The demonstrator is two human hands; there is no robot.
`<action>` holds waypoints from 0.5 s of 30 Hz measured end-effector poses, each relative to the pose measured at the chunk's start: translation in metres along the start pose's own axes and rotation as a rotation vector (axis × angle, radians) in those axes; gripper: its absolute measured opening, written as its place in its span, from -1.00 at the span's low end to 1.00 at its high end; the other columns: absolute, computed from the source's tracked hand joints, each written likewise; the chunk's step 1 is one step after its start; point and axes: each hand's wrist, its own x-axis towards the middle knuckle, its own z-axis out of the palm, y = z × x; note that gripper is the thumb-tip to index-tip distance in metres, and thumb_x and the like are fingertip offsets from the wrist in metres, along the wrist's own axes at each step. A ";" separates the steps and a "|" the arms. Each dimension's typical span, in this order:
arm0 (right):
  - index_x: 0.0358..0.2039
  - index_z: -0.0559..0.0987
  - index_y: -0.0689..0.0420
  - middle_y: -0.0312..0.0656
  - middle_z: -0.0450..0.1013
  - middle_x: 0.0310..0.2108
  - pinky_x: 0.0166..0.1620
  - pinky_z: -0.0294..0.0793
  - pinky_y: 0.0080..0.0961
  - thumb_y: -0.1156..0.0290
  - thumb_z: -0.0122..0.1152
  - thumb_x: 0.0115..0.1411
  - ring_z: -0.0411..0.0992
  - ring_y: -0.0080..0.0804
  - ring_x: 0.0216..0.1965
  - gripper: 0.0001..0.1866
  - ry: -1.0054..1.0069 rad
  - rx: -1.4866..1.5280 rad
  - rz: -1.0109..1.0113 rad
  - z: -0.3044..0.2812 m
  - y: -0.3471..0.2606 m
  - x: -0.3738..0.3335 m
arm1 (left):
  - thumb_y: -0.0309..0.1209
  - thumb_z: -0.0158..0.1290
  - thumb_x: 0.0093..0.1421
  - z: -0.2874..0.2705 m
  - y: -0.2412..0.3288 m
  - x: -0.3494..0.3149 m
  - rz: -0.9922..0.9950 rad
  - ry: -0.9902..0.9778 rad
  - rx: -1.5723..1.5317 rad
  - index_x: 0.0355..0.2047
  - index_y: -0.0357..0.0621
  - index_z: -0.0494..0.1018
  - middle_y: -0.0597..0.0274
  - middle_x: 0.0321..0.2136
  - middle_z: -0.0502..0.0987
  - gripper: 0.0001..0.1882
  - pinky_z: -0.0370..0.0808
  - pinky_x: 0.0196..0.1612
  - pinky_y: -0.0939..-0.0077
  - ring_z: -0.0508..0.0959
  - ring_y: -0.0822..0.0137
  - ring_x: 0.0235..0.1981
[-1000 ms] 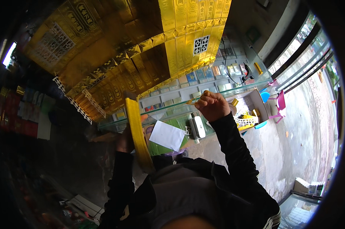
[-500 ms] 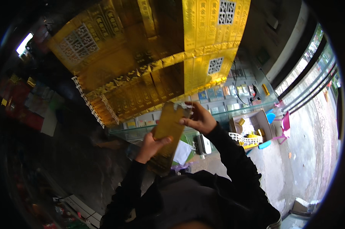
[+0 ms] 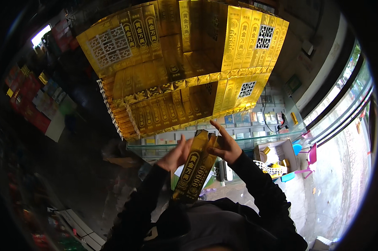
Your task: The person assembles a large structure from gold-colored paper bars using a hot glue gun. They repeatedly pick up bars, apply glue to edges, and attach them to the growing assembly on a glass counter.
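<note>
A long gold foil carton (image 3: 194, 169) with dark printing is held upright and slanted in front of my chest, its upper end near my fingers. My left hand (image 3: 175, 155) presses along its left side, thumb raised, with part of the fingers hidden behind it. On the right, my right hand (image 3: 225, 145) has its thumb on the carton near the top and its index finger stretched up past the end. Beyond my hands stands a large two-tier gold structure (image 3: 239, 46) built from similar cartons, with white lattice panels (image 3: 109, 46) on it.
The structure rests on a glass display counter (image 3: 281, 134) holding rows of small packs. To the right, an open cardboard box (image 3: 286, 147) contains gold pieces and white lattice trim. Beside it are a pink chair (image 3: 311, 157) and a white device (image 3: 226, 170).
The flat gold carton now shows its box shape and printed sides. My left thumb has come off its front, and my right index finger has stretched upward. The view has shifted, showing more of the structure.
</note>
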 end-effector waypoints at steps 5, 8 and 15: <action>0.39 -0.04 -0.06 -0.09 0.24 0.20 0.15 0.35 -0.41 0.81 0.18 0.03 0.23 -0.34 0.20 -0.01 -0.179 0.064 -0.029 0.012 -0.021 0.015 | 0.03 -0.04 0.26 -0.008 0.048 0.042 -0.031 -0.095 0.084 0.15 -0.23 0.28 0.13 0.02 0.43 -0.35 0.40 0.09 0.41 0.46 0.28 0.03; 0.36 0.07 -0.07 -0.14 0.16 0.25 0.16 0.35 -0.43 0.77 0.22 0.03 0.16 -0.36 0.25 -0.07 -0.231 0.004 -0.025 0.015 -0.034 0.017 | -0.26 0.07 0.26 -0.005 0.068 0.056 0.190 -0.377 0.427 -0.02 -0.17 0.42 0.20 -0.12 0.49 -0.65 0.42 0.05 0.40 0.47 0.31 -0.02; 0.23 0.27 0.06 -0.19 0.36 0.11 0.15 0.36 -0.41 0.73 0.23 0.06 0.34 -0.40 0.11 -0.29 -0.146 0.116 0.079 -0.004 -0.021 0.000 | -0.41 -0.03 0.32 -0.025 0.074 0.005 0.677 0.070 0.378 -0.30 -0.07 0.39 0.26 -0.19 0.48 -0.95 0.33 0.11 0.37 0.45 0.35 -0.06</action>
